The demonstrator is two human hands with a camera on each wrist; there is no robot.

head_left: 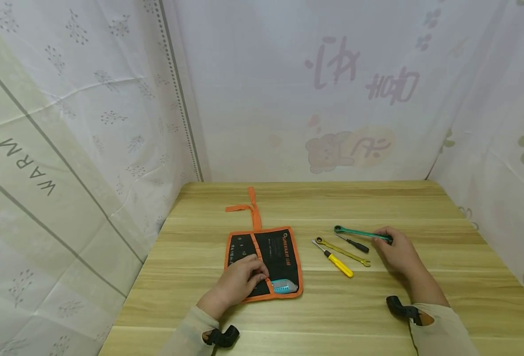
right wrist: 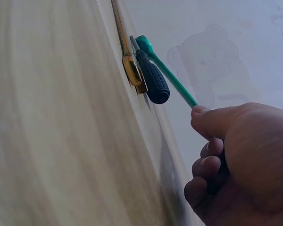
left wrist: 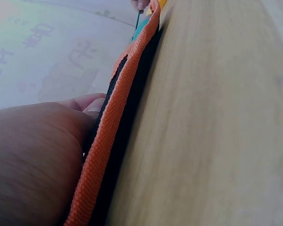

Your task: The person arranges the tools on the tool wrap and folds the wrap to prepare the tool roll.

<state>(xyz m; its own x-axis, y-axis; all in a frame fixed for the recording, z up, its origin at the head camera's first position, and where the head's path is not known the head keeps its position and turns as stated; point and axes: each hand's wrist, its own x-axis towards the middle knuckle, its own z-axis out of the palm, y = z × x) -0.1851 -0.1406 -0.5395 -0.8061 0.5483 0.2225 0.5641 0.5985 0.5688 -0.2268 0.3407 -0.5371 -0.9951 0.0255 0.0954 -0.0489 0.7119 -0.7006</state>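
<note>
A black tool pouch (head_left: 267,262) with orange trim lies unfolded on the table, and a light-blue tool (head_left: 284,286) sticks out of its pocket. My left hand (head_left: 243,278) pinches the orange-edged pocket opening with curled fingers; the pouch edge (left wrist: 114,113) hides its fingertips in the left wrist view. Over on the right, my right hand (head_left: 395,249) grips one end of a green ratchet wrench (head_left: 360,232). Beside it lie a small black-handled screwdriver (head_left: 358,245), a yellow ratchet wrench (head_left: 344,251) and a yellow-handled screwdriver (head_left: 339,264).
Orange tie straps (head_left: 255,215) stretch from the pouch toward the back of the wooden table (head_left: 315,316). Printed cloth (head_left: 262,99) hangs behind the table and along both sides. Black wrist straps (head_left: 403,310) sit at both sleeves.
</note>
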